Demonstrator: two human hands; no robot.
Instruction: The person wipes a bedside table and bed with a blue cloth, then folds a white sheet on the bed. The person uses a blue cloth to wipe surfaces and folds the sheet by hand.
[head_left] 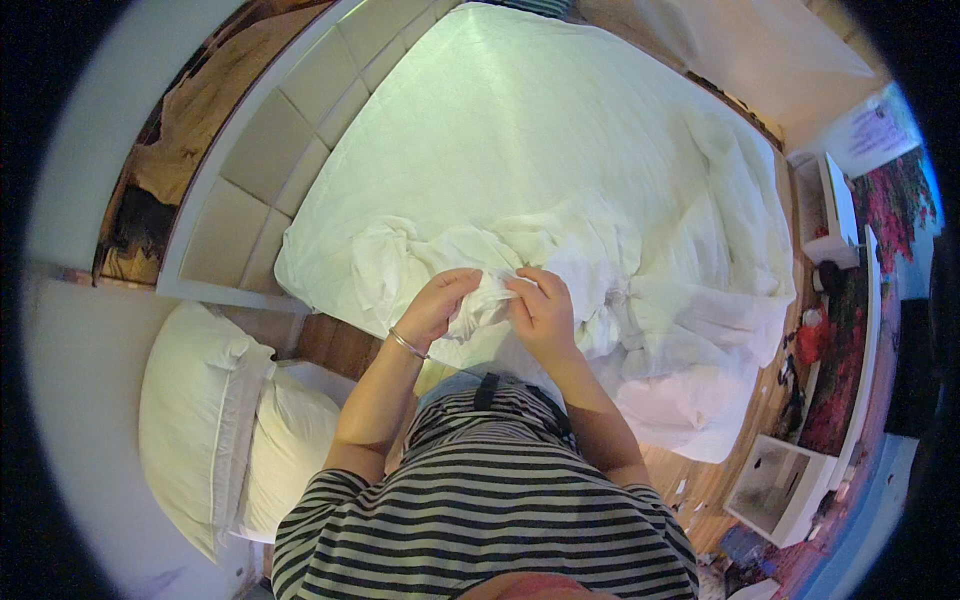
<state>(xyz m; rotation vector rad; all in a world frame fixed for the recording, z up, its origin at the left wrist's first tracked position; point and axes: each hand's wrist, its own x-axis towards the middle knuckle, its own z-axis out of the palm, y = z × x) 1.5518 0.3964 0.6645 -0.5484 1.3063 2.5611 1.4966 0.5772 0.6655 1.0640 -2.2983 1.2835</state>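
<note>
Both my hands are raised over the near edge of a bed, close together, pinching a stretch of white bed cover (590,240). My left hand (437,308), with a bangle at the wrist, has its thumb and fingers closed on the cloth. A short way to the right, my right hand (543,312) grips the same cloth between thumb and fingertips. The cover lies bunched in folds around my hands and trails toward the right side of the bed. Beyond it stretches a smooth white sheet (500,120) over the mattress.
A padded headboard (265,150) borders the bed on the left. White pillows (195,400) are stacked at the near left. Along the right run a wooden floor (700,490), a white open drawer unit (780,490) and a red object (812,337). A pale curtain (750,50) hangs at the far right.
</note>
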